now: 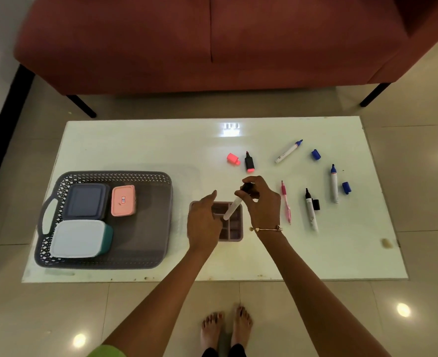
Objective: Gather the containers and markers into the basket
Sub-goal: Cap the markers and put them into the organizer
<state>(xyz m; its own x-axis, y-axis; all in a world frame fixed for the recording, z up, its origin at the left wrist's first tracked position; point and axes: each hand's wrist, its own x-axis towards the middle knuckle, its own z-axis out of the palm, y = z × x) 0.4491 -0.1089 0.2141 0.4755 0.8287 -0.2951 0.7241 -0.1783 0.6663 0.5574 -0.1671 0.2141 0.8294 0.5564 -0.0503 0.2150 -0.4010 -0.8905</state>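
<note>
A grey lattice basket point(145, 181) sits at the table's left and holds a dark blue container point(85, 200), a small pink container point(123, 200) and a white-lidded teal container point(77, 238). My right hand point(260, 202) grips a white marker point(232, 208) by its dark capped end, slanted over a mauve divided tray point(234, 228). My left hand point(203, 222) hovers over the tray's left side, fingers loosely apart, holding nothing. Loose on the right lie two blue markers point(288, 151) point(334, 184), a black marker point(311, 211), a pink pen point(286, 202) and a pink highlighter point(249, 162).
Loose caps lie near the markers: a pink cap point(233, 159), two blue caps point(316, 154) point(346, 188) and a black cap point(316, 204). A red sofa point(187, 42) stands beyond the white table point(135, 145). My bare feet point(226, 328) are on the tiled floor.
</note>
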